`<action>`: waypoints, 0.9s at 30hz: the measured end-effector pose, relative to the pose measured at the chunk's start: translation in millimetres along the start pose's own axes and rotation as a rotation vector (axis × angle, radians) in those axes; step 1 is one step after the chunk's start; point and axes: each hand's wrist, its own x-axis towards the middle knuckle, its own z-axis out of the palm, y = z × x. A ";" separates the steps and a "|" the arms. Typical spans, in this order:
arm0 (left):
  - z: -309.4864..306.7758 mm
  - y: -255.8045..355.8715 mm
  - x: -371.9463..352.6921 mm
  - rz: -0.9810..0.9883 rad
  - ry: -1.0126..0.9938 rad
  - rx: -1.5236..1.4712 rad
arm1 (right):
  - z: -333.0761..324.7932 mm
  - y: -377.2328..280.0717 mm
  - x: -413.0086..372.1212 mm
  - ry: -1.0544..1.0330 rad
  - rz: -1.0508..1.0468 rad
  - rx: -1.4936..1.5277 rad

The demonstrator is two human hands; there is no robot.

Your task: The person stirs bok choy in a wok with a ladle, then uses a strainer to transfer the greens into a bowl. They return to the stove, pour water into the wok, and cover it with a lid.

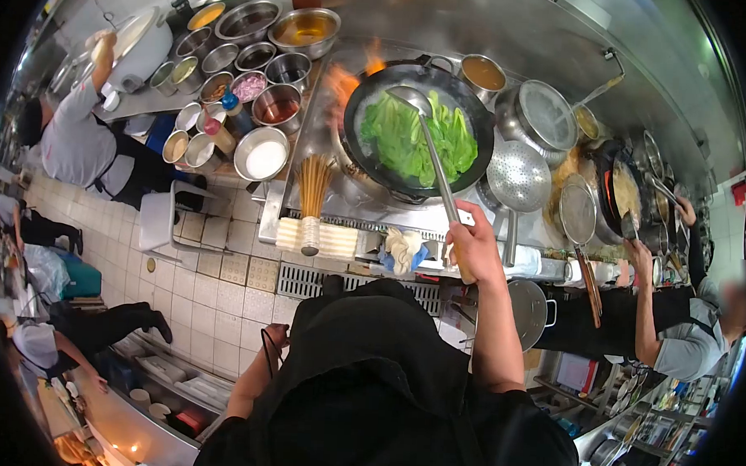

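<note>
My right hand [475, 242] is closed around the handle of a long metal ladle [439, 165]. The ladle's bowl lies on leafy greens [394, 138] inside a black wok [485, 146], over a burner with flames at the wok's left side. My left hand [277, 337] hangs low at my left side, away from the stove. Its fingers look curled, with a dark cord looping beside them; whether they hold anything is hidden. A bamboo wok brush [311, 193] and a crumpled cloth [402, 249] rest along the stove's front edge.
Right of the wok are a perforated strainer [519, 177], a lidded pot [547, 114] and a sauce pot [482, 74]. Several seasoning bowls [262, 153] crowd the left counter. A co-worker [693, 330] handles another wok at right; more people are at left, near a white chair [159, 219].
</note>
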 end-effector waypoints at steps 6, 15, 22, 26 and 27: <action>-11.6 -78.0 78.3 0.540 -0.197 0.924 | -5.2 2.7 -19.1 -0.042 0.096 0.026; 2.8 2.0 55.7 -0.034 -0.039 -0.060 | 5.6 41.7 -6.2 -0.068 0.065 0.003; -13.2 -35.7 85.0 0.465 -0.172 0.378 | -20.6 17.7 -20.1 0.040 0.010 0.034; -8.9 -28.1 51.1 0.158 -0.166 0.117 | -32.7 10.6 -14.5 0.159 -0.020 0.087; -5.1 -9.2 28.7 0.159 -0.166 0.118 | -36.5 12.4 -10.1 0.191 -0.032 0.136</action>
